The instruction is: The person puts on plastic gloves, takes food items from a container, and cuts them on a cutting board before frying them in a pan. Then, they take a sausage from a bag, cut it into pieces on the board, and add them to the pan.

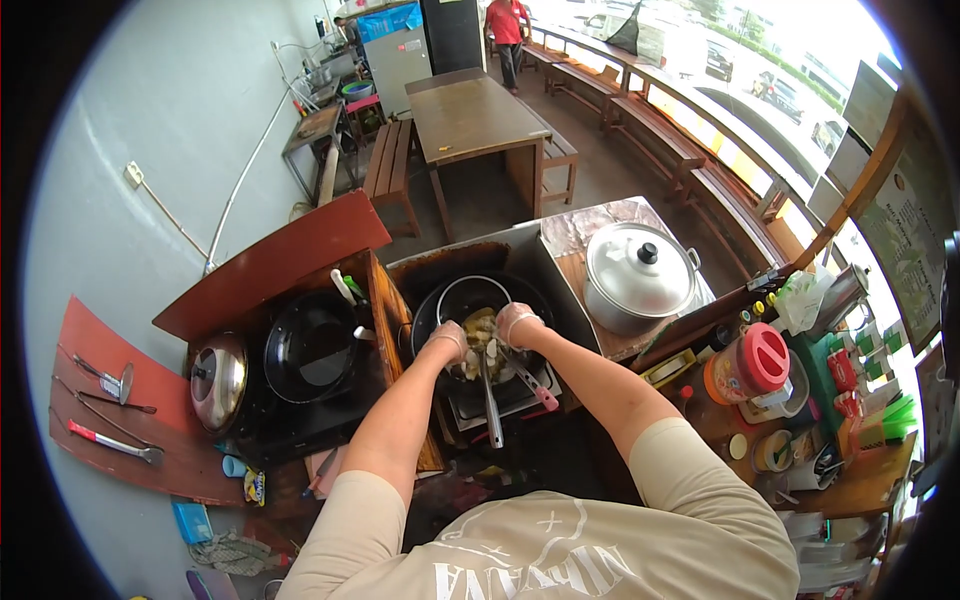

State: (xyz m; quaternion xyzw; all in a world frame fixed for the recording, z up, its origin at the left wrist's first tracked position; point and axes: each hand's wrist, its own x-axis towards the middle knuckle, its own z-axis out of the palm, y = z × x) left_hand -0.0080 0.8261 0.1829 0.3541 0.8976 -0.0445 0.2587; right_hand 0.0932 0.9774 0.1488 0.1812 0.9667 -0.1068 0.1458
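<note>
A large black wok (538,290) sits on the stove in front of me. Inside its outline is a round, thin-rimmed metal bowl (474,279), dark within. My left hand (447,341), in a clear plastic glove, curls its fingers at the bowl's left side. My right hand (518,326), gloved too, closes at the right side of the rim. Pale yellowish food pieces (482,328) lie between the hands. A metal-handled utensil (491,405) and a pink-handled utensil (537,385) lean from the food toward me. My fingertips are partly hidden.
A lidded silver pot (640,272) stands on the right counter. To the left are a black pan (310,345) and a domed lid (218,380), behind a wooden partition (393,345). A red-lidded jar (748,365) is at right. Beyond the stove, a person (508,40) stands near a table (475,110).
</note>
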